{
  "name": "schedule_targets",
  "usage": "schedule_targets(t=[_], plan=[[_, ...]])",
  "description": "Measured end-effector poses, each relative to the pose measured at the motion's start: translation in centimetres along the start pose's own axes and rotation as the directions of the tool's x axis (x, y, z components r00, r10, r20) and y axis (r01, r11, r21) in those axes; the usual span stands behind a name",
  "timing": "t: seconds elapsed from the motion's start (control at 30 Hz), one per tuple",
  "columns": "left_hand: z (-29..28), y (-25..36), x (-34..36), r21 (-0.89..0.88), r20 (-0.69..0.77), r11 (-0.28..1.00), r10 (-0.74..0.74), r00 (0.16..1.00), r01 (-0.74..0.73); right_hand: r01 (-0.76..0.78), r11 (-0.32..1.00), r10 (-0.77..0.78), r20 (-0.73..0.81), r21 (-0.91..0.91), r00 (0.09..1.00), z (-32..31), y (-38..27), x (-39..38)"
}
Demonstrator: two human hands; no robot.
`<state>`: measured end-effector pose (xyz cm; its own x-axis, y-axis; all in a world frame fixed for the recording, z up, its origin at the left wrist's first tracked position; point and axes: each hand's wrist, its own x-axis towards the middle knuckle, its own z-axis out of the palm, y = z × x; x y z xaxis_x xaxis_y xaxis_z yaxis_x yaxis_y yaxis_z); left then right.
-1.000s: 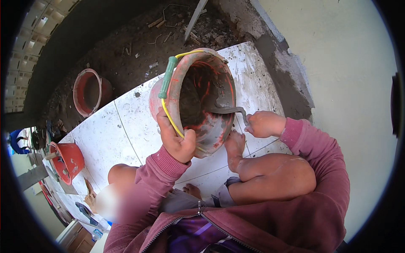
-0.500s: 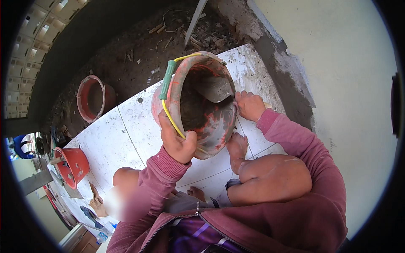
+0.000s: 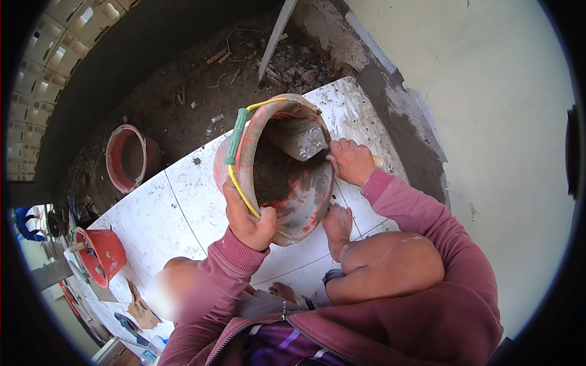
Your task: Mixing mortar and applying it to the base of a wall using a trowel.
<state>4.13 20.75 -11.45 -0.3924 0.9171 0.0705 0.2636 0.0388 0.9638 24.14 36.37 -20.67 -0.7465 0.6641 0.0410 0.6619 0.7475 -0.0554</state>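
A mortar-smeared bucket (image 3: 308, 210) is tilted on its side above the white tiles, its mouth toward me. Its yellow wire handle carries a green grip (image 3: 237, 137) and lies along the left of the rim. My left hand (image 3: 249, 216) is closed round the lower left rim. At the right rim, my right hand (image 3: 354, 160) is closed on a trowel, whose wooden handle end pokes out past the fist. The trowel's grey blade (image 3: 302, 141) reaches into the bucket. Dark wet mortar (image 3: 271, 171) coats the inside; how much lies deeper is hidden.
A second bucket (image 3: 128, 160) stands on the dirt beyond the tiles. Farther left, a red bucket (image 3: 107, 256) holds tools. Another person's hand (image 3: 141, 312) rests on the tiles. A painted wall (image 3: 482, 122) rises on the right. My bare foot (image 3: 337, 222) is just below the bucket.
The bucket and both hands sit slightly lower and farther left in the picture, as the whole view has shifted. The trowel blade has turned a little inside the bucket. Both grips stay the same.
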Motion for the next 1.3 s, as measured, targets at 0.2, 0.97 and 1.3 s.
schedule_targets(t=[0.2, 0.97, 1.3], plan=[[-0.2, -0.3, 1.7, -0.096, -0.014, 0.995, 0.041, 0.999, -0.042, -0.052, 0.997, 0.054, -0.043, 0.055, 0.998, -0.2, -0.1, -0.3], [-3.5, -1.7, 2.9, -0.246, -0.206, 0.969, -0.050, 0.977, -0.002, -0.723, 0.630, 0.670, 0.273, 0.284, 0.691, 6.3, 9.7, -7.6], [-3.4, -0.9, 3.1, -0.265, -0.209, 0.963, -0.103, 0.973, 0.045, -0.780, 0.406, 0.716, 0.364, 0.477, 0.596, 9.3, 14.6, -5.6]])
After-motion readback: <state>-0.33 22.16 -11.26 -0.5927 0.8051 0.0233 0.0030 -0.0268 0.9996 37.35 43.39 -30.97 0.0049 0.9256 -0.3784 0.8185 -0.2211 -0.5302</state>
